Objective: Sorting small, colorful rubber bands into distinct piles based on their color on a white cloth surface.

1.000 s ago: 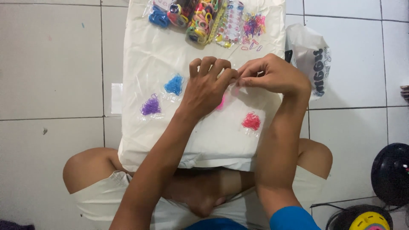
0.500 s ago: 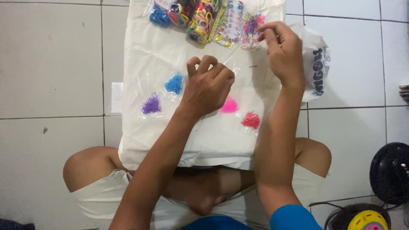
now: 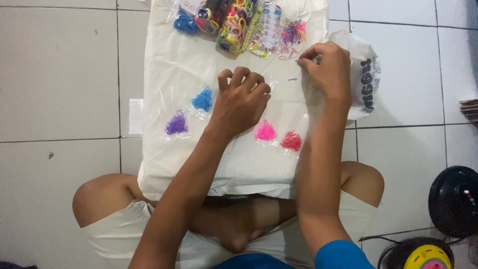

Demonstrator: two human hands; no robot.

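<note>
My left hand [image 3: 240, 102] rests in the middle of a white cushion-like surface [image 3: 164, 65] on my lap. Its fingers are curled and spread, with the tips down on clear plastic, and it holds nothing I can see. My right hand [image 3: 323, 67] is at the upper right with thumb and fingers pinched together near several loose small rubber bands [image 3: 288, 52]. Whether a band is in the pinch is too small to tell. A single purple band [image 3: 292, 79] lies between the hands. Sorted piles lie around: blue [image 3: 203, 99], purple [image 3: 176, 123], pink [image 3: 265, 131], red [image 3: 291, 141].
Clear packets of colourful hair ties [image 3: 231, 20] and a mixed band pile [image 3: 294, 31] line the far edge. A white plastic bag [image 3: 366, 69] lies on the tiled floor to the right. A dark round object [image 3: 455, 199] and a yellow one [image 3: 428, 256] sit at bottom right.
My right hand left the pink pile, reached up to the mixed bands, then drew back slightly toward me. My left hand stayed put, and the pink pile is now uncovered.
</note>
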